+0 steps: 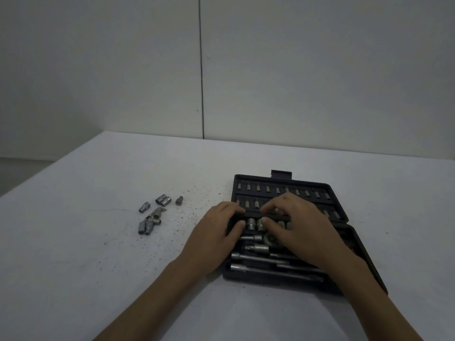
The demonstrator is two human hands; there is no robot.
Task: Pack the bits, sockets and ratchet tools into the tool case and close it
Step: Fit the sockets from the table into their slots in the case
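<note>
Head view: open black plastic tool case (283, 179) lies flat on grey table (98, 254). Left hand (216, 232) curls over its left edge; right hand (293, 217) pinches at the socket row. Loose silver metal sockets (154, 215) well apart, left

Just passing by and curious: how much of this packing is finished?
Much looks done: rows of small metal bits fill the open black plastic tool case, and long steel extension bars lie in its near half. In hand: the left hand steadies the case edge while the right hand works at the shiny sockets. Left: a loose cluster of metal sockets on the white table, then closing.
</note>
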